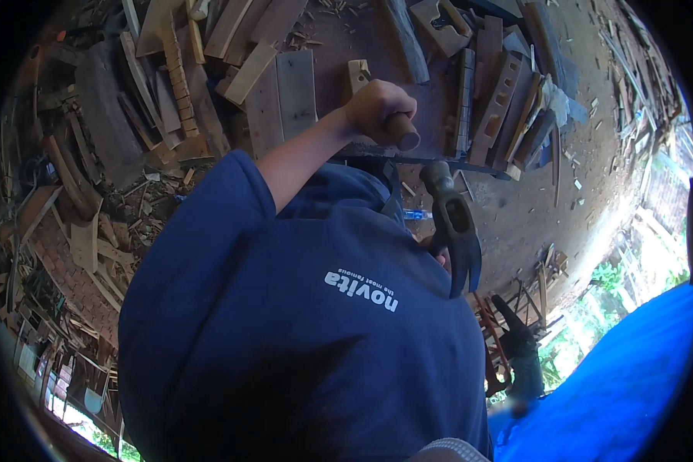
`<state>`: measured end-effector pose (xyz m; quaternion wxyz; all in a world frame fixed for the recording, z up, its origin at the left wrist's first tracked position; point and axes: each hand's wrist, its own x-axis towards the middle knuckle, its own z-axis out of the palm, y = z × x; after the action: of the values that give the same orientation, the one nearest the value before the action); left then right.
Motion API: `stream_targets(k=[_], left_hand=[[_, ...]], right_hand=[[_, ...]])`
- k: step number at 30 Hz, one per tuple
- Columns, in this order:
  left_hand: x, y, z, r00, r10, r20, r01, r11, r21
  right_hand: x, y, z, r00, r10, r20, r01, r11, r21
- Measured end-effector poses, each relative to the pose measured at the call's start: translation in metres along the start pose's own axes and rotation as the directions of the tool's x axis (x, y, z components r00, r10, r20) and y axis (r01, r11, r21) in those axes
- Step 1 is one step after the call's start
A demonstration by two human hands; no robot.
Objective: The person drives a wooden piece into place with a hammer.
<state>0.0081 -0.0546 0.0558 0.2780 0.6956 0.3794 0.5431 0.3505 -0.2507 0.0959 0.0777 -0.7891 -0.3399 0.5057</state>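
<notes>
My left hand (pixel 381 112) is closed in a fist around a chisel (pixel 404 135), its round wooden handle end jutting out toward me. Past the knuckles, a thin dark bit of the blade meets a pale wooden piece (pixel 356 68) that has a small cut-out; the rest of the blade is hidden by the fist. In front of my body on the right, a claw hammer (pixel 456 219) is raised with its claw pointing down in the view. Only some fingers of my right hand (pixel 441 258) show behind the hammer head, gripping it.
Boards (pixel 266 100) and offcuts crowd the left of the work surface. Slotted wooden pieces (pixel 500 100) and a clear plastic bag (pixel 556 100) lie to the right. Wood chips litter the ground. A blue tarp (pixel 616 377) hangs at lower right.
</notes>
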Motion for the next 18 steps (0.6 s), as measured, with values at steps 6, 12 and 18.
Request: stream_targets(k=[6, 12, 18], left_hand=[[0.001, -0.004, 0.009, 0.998, 0.026, 0.063, -0.029, 0.999, 0.046], [-0.036, -0.006, 0.045, 0.917, 0.155, 0.367, -0.238, 0.952, 0.193], [-0.009, 0.038, 0.026, 0.966, 0.165, 0.2, -0.223, 0.922, 0.316]], right_hand=[[-0.064, -0.141, 0.019, 0.88, -0.466, 0.095, 0.468, 0.884, 0.005], [-0.058, -0.142, 0.014, 0.912, -0.405, -0.061, 0.41, 0.903, 0.127], [-0.052, -0.143, 0.015, 0.972, -0.193, -0.137, 0.225, 0.934, 0.276]])
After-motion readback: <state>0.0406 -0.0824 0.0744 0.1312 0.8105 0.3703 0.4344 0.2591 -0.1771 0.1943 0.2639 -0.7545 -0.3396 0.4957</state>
